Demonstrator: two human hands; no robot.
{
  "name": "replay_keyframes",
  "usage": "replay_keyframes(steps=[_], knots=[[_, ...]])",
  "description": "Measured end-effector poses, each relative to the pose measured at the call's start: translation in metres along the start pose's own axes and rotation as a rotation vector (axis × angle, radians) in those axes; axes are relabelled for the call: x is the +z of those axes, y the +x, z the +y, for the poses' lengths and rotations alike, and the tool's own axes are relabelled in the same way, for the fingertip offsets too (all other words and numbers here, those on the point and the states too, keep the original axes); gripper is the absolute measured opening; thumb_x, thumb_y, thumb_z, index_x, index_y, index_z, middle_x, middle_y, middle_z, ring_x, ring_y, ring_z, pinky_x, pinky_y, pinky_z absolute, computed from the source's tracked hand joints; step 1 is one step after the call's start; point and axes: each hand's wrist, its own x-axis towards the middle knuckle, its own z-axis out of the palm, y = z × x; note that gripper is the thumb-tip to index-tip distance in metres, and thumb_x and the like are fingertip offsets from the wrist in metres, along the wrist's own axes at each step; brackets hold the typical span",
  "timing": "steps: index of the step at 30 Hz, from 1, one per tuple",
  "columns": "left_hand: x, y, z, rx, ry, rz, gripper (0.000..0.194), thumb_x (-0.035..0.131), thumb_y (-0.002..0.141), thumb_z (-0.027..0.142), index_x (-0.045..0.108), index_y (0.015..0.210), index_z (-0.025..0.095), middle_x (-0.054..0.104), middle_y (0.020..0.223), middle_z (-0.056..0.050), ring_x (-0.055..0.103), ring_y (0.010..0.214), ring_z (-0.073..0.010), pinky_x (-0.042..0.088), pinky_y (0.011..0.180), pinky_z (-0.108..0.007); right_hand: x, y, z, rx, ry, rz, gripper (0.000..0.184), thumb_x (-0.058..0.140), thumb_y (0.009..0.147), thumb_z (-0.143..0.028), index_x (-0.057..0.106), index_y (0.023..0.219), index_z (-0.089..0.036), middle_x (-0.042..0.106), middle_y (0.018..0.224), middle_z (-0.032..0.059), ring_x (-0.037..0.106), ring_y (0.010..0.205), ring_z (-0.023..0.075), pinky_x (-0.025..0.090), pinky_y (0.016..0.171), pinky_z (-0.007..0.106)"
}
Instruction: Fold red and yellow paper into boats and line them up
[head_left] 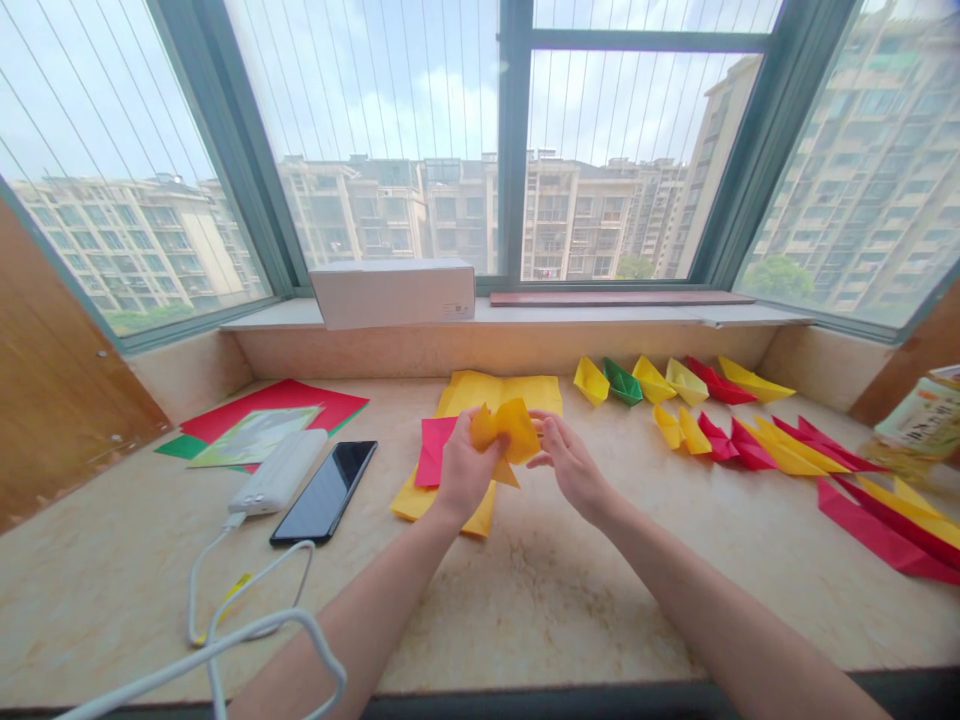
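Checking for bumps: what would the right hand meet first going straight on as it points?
Probably the folded yellow paper held in the left hand; depth leaves any existing contact unclear.

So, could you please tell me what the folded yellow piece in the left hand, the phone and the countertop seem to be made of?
Folded yellow piece: matte paper, judging by its thin edges and folds. Phone: glossy, probably glass front, since it mirrors light. Countertop: smooth, likely stone or imitation, given its mottled pattern.
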Motion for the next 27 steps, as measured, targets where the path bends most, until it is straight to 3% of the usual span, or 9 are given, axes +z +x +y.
replay_keyframes(steps=[2,6,11,17,23,27], knots=[[0.001,-0.001,0.0,0.036,-0.002,0.01,0.045,0.071,0.075,0.031,0.055,0.115,0.018,0.068,0.098,-0.006,0.065,0.085,-0.0193,0.051,0.077,-0.031,0.002,0.002,0.005,0.066,0.048,-0.039,0.046,0.046,0.091,-0.054,0.061,0.12,-0.022,0.066,0.103,0.0083,0.062,0.082,0.0184,0.054,0.062,0.029],[0.001,-0.002,0.004,0.075,0.05,0.045,0.03,0.068,0.075,0.025,0.061,0.104,0.017,0.067,0.092,-0.004,0.062,0.08,-0.0172,0.049,0.073,-0.028,0.002,0.0,0.009,0.04,-0.004,-0.095,0.04,0.062,0.084,-0.045,0.068,0.116,-0.023,0.066,0.099,0.0057,0.057,0.069,0.0132,0.051,0.062,0.028],[0.001,-0.004,0.008,0.005,0.072,0.078,0.021,0.066,0.078,0.032,0.064,0.089,0.015,0.065,0.078,-0.001,0.059,0.069,-0.014,0.045,0.064,-0.023,0.002,-0.004,0.01,-0.034,-0.098,-0.093,0.036,0.063,0.084,-0.037,0.068,0.118,-0.026,0.061,0.108,0.0059,0.058,0.078,0.0146,0.052,0.068,0.03],[0.001,-0.002,0.002,-0.129,-0.05,0.019,0.032,0.064,0.077,0.044,0.065,0.072,0.012,0.06,0.063,-0.001,0.054,0.057,-0.0116,0.041,0.05,-0.02,0.003,-0.006,0.008,-0.209,-0.301,-0.044,0.029,0.06,0.086,-0.026,0.071,0.113,-0.029,0.061,0.102,0.0061,0.058,0.083,0.016,0.05,0.069,0.03],[-0.004,0.003,0.007,-0.162,-0.034,-0.026,0.039,0.072,0.067,0.03,0.067,0.102,0.013,0.066,0.07,-0.001,0.061,0.059,-0.0132,0.047,0.052,-0.021,-0.005,-0.004,0.001,-0.279,-0.404,-0.036,0.026,0.056,0.086,-0.019,0.076,0.101,-0.025,0.06,0.099,0.0061,0.055,0.071,0.0124,0.048,0.065,0.028],[-0.005,0.002,0.008,-0.086,0.0,-0.064,0.027,0.068,0.067,0.021,0.07,0.092,0.013,0.07,0.079,-0.005,0.064,0.069,-0.0154,0.051,0.059,-0.023,-0.007,-0.002,-0.002,-0.307,-0.419,-0.055,0.03,0.055,0.086,-0.021,0.071,0.111,-0.024,0.063,0.097,0.0058,0.057,0.077,0.0151,0.047,0.065,0.028]])
